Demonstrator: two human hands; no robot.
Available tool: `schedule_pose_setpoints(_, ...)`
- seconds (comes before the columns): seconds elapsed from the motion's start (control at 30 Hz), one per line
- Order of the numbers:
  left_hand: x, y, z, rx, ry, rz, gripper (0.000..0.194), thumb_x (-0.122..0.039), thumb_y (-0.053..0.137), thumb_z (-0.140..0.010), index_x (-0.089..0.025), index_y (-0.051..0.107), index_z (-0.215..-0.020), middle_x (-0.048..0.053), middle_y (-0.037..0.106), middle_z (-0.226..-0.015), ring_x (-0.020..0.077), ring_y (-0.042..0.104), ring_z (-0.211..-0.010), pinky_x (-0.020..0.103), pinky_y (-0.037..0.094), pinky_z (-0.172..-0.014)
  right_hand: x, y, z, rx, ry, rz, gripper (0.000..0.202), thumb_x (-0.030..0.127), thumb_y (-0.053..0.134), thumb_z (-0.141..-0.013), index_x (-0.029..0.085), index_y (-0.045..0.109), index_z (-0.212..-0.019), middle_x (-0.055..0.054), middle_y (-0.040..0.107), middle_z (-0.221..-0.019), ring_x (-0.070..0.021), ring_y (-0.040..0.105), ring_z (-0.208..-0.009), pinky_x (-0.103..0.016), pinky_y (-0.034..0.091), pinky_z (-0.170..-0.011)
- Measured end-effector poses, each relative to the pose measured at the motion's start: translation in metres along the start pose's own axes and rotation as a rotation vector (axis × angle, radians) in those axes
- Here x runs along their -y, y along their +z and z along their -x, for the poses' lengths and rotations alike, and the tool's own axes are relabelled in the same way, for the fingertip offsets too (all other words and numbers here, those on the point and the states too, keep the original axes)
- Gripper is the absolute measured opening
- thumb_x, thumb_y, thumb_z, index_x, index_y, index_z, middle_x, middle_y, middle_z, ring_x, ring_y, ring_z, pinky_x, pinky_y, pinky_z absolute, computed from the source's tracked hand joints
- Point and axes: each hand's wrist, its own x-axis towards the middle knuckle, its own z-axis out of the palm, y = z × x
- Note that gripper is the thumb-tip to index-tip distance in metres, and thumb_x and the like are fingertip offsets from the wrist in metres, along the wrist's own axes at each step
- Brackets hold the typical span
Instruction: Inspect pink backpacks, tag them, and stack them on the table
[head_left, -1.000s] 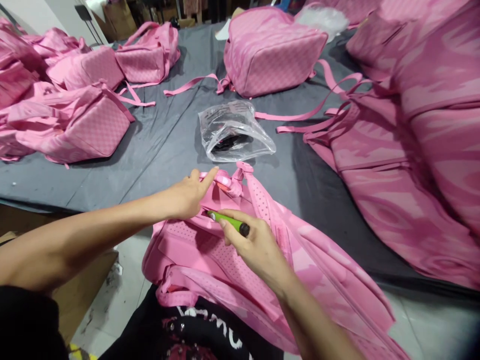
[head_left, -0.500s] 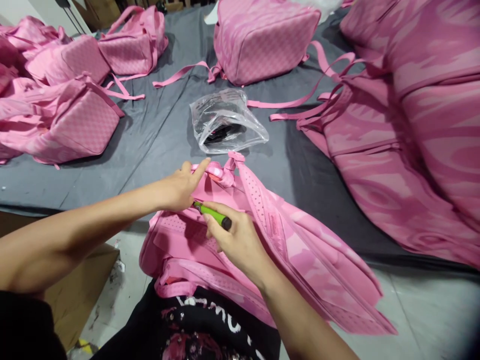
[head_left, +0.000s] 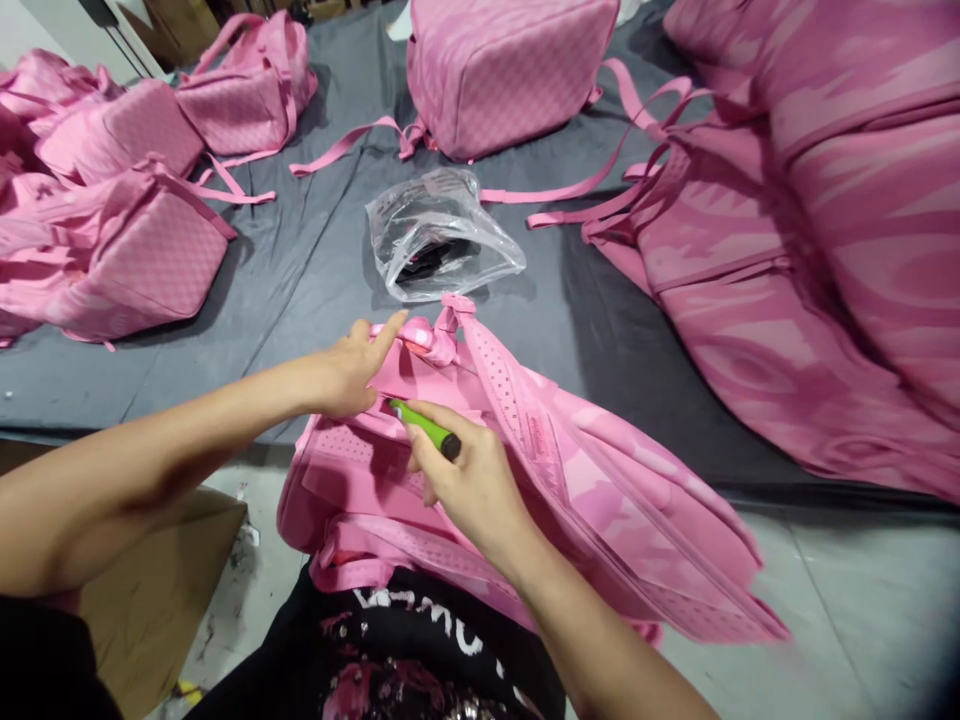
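One slip, from the bag (head_left: 600, 470) shifting on the lap (head_left: 442, 640), could be marring it or catching the left hand (head_left: 346, 375), which is extending a finger, grip unclear, while the right hand (head_left: 476, 475) is pinching the tool (head_left: 424, 428) over the bag, the tool's long axis pointing forward-left.

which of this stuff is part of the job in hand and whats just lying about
Part of the job:
the backpack under both hands
green tool, held in the right hand

Apparently lying about:
pink backpacks on the left
backpack at the back
backpacks on the right
clear plastic bag, dark contents unclear
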Motion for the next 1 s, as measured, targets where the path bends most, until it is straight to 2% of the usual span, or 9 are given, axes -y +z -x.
schedule_pose_setpoints(0.1,0.000,0.001,0.000,-0.023,0.006,-0.010,0.097,-0.017,0.052,-0.086,-0.023,-0.019,-0.153,0.021,0.029,-0.144,0.0267,0.058,-0.116,0.036,0.049,-0.094,0.001,0.003,-0.003,0.121,0.063,-0.101,0.035,0.028,0.057,-0.091,0.016,0.068,-0.121,0.004,0.061,-0.056,-0.0064,0.050,-0.035,-0.018,0.043,-0.037)
schedule_pose_setpoints(0.13,0.001,0.002,-0.001,-0.029,0.006,-0.015,0.096,-0.017,0.051,-0.086,-0.022,-0.018,-0.153,0.021,0.030,-0.144,0.0270,0.058,-0.117,0.036,0.048,-0.095,0.001,0.003,-0.004,0.127,0.066,-0.102,0.034,0.028,0.057,-0.090,0.016,0.069,-0.120,0.004,0.061,-0.056,-0.0065,0.050,-0.035,-0.018,0.043,-0.036)
schedule_pose_setpoints(0.27,0.002,0.007,-0.004,-0.052,-0.002,-0.053,0.095,-0.015,0.051,-0.087,-0.022,-0.016,-0.153,0.022,0.029,-0.144,0.0301,0.054,-0.124,0.037,0.048,-0.096,0.000,0.007,-0.003,-0.018,0.021,-0.048,0.036,0.028,0.059,-0.089,0.017,0.069,-0.121,0.004,0.061,-0.059,-0.0060,0.050,-0.036,-0.019,0.045,-0.037)
schedule_pose_setpoints(0.4,0.003,0.011,-0.007,-0.114,-0.006,-0.069,0.095,-0.015,0.053,-0.087,-0.023,-0.015,-0.153,0.021,0.032,-0.141,0.0278,0.059,-0.117,0.034,0.049,-0.091,0.000,0.005,-0.003,0.120,0.071,-0.100,0.037,0.026,0.056,-0.091,0.017,0.067,-0.125,0.004,0.061,-0.056,-0.0065,0.050,-0.035,-0.018,0.042,-0.036)
schedule_pose_setpoints(0.43,0.003,0.011,-0.007,-0.115,-0.010,-0.069,0.094,-0.016,0.053,-0.087,-0.023,-0.013,-0.154,0.020,0.034,-0.140,0.0267,0.061,-0.113,0.033,0.049,-0.090,0.000,0.004,-0.003,0.129,0.069,-0.074,0.036,0.027,0.057,-0.090,0.017,0.068,-0.124,0.004,0.061,-0.056,-0.0068,0.051,-0.036,-0.018,0.043,-0.036)
schedule_pose_setpoints(0.57,0.006,0.013,-0.009,-0.118,0.002,-0.093,0.092,-0.018,0.053,-0.088,-0.025,-0.011,-0.154,0.017,0.039,-0.134,0.0233,0.065,-0.099,0.031,0.051,-0.081,0.001,0.005,-0.004,0.009,-0.006,0.041,0.039,0.028,0.058,-0.089,0.017,0.067,-0.126,0.004,0.060,-0.057,-0.0072,0.050,-0.038,-0.021,0.046,-0.040)
schedule_pose_setpoints(0.7,0.011,0.017,-0.011,-0.177,0.028,-0.120,0.092,-0.018,0.054,-0.086,-0.026,-0.009,-0.154,0.016,0.042,-0.129,0.0210,0.066,-0.088,0.031,0.052,-0.073,0.003,0.006,-0.005,0.118,0.031,0.001,0.039,0.026,0.054,-0.091,0.019,0.066,-0.128,0.004,0.061,-0.058,-0.0077,0.050,-0.037,-0.021,0.045,-0.039)
schedule_pose_setpoints(0.87,0.013,0.020,-0.013,-0.196,0.040,-0.090,0.091,-0.016,0.054,-0.085,-0.027,-0.005,-0.153,0.015,0.042,-0.129,0.0225,0.067,-0.092,0.033,0.053,-0.077,0.001,-0.003,-0.002,0.038,-0.014,0.150,0.040,0.030,0.058,-0.091,0.020,0.067,-0.129,0.000,0.066,-0.062,-0.0090,0.051,-0.040,-0.023,0.048,-0.043)
schedule_pose_setpoints(1.0,0.014,0.022,-0.013,-0.192,0.067,-0.046,0.092,-0.012,0.053,-0.085,-0.028,-0.007,-0.153,0.016,0.039,-0.133,0.0230,0.065,-0.101,0.034,0.052,-0.083,0.004,0.002,-0.006,0.123,0.058,-0.004,0.041,0.028,0.057,-0.091,0.020,0.064,-0.130,0.004,0.061,-0.056,-0.0072,0.050,-0.036,-0.020,0.044,-0.039)
